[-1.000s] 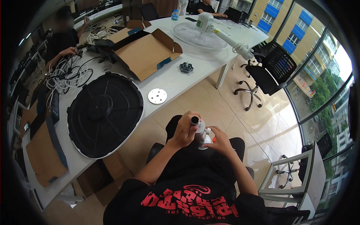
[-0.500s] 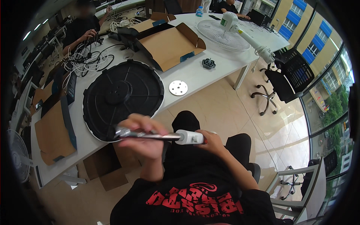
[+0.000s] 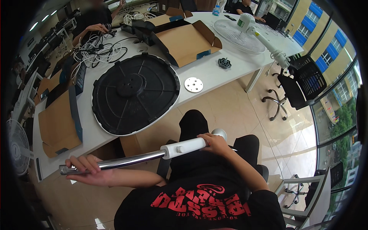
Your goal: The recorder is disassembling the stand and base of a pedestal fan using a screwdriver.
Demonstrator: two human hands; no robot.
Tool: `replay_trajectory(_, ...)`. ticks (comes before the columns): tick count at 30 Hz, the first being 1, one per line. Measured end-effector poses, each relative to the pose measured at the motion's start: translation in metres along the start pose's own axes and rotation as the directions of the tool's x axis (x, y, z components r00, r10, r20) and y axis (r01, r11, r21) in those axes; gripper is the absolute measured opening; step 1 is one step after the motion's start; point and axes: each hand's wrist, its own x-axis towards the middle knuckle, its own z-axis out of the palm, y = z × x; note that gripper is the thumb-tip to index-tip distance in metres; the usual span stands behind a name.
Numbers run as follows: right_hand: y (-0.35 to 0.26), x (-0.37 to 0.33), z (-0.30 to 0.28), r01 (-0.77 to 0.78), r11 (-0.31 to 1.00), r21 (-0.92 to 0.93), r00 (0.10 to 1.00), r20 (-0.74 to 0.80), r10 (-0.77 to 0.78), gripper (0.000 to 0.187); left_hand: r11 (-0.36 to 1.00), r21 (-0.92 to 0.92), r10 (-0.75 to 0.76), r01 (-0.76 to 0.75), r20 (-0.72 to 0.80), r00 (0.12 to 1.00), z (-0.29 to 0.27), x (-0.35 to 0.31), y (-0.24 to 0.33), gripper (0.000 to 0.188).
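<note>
A fan stand pole lies across my lap, its chrome inner tube (image 3: 132,160) reaching left out of a white outer tube (image 3: 184,148) with a small knob on its side. My left hand (image 3: 86,168) is closed around the chrome tube close to its far-left end. With my right hand (image 3: 215,143) I grip the white tube near its rounded white end (image 3: 219,133). On the table, in front of my hands, lies a round black fan base (image 3: 134,92), ribbed underside up. Beside it rests a white disc with holes (image 3: 193,84).
A dark knob-like part (image 3: 224,63) and a white fan head (image 3: 245,25) lie on the white table (image 3: 230,78). Opened cardboard boxes (image 3: 188,42) and tangled cables (image 3: 97,53) stand around the base. Another person's hand (image 3: 97,28) holds cables. An office chair (image 3: 297,82) stands right.
The chrome tube extends much further out of the white tube. My left hand has moved left and nearer to me with its end; the pole now tilts down to the left.
</note>
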Motion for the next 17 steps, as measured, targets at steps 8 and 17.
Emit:
replay_trajectory(8, 0.014, 0.011, -0.093, 0.034, 0.98, -0.196, 0.999, -0.01, -0.037, 0.065, 0.995, -0.05, 0.083, -0.082, 0.003, 0.997, -0.014, 0.003, 0.002, 0.044)
replay_trajectory(17, 0.1, -0.058, -0.167, -0.281, 0.897, -0.341, 0.96, -0.091, 0.266, 0.066, 0.982, -0.063, 0.172, -0.18, -0.106, 0.979, -0.047, 0.012, 0.011, 0.051)
